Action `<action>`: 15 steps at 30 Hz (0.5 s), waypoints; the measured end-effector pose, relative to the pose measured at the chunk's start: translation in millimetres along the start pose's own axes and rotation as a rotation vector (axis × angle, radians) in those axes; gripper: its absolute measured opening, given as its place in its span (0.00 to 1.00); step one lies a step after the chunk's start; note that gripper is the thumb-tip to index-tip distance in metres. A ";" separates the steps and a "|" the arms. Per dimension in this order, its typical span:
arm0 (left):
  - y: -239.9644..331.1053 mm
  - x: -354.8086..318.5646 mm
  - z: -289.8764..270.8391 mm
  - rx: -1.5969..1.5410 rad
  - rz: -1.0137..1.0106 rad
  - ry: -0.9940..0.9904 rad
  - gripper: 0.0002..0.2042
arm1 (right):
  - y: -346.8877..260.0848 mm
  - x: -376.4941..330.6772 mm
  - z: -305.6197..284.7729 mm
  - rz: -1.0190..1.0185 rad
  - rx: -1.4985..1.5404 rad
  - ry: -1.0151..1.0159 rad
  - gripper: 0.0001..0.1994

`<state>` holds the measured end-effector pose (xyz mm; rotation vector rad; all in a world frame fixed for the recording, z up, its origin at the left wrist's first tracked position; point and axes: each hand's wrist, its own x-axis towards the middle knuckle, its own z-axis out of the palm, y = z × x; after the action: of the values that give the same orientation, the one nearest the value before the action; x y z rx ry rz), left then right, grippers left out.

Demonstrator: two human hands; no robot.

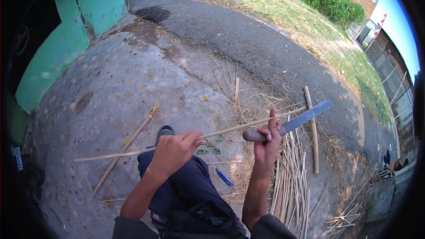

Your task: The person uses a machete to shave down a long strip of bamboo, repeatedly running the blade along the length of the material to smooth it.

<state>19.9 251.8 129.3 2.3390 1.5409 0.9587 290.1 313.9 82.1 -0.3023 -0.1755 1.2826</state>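
My left hand [176, 154] is closed around a long, thin, pale bamboo strip [230, 129], which slants across in front of my knees. In my right hand [267, 144] is a large knife [306, 117] with a broad steel blade and a rounded brown handle. The blade points away to the right, just below the strip's far end. My right index finger stands up beside the strip; whether it presses on it I cannot tell. Beyond the blade lies a thicker bamboo stick [313, 139] on the ground.
Split bamboo strips [290, 186] lie heaped by my right arm, with shavings [252, 106] ahead. A blue-handled tool [224, 177] lies between my legs and the heap. Another stick [113, 166] rests at left, near a green wall [57, 62]. Asphalt [230, 35] and grass lie beyond.
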 end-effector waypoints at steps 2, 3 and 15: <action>-4.0 -6.9 -3.3 -0.035 -0.052 -0.029 0.08 | 2.1 -2.8 -10.3 -0.017 -0.175 0.040 0.09; -7.0 -10.1 -4.4 -0.053 -0.102 -0.077 0.09 | 2.8 -2.4 -22.0 -0.099 -0.394 0.022 0.11; -14.6 -26.9 45.4 -0.401 -0.378 -0.210 0.16 | -7.4 -61.9 -86.1 -0.036 -1.388 -0.282 0.22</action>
<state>29.3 243.5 76.1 1.7356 1.4707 0.8074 305.1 241.9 5.3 -1.2767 -1.3144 0.9772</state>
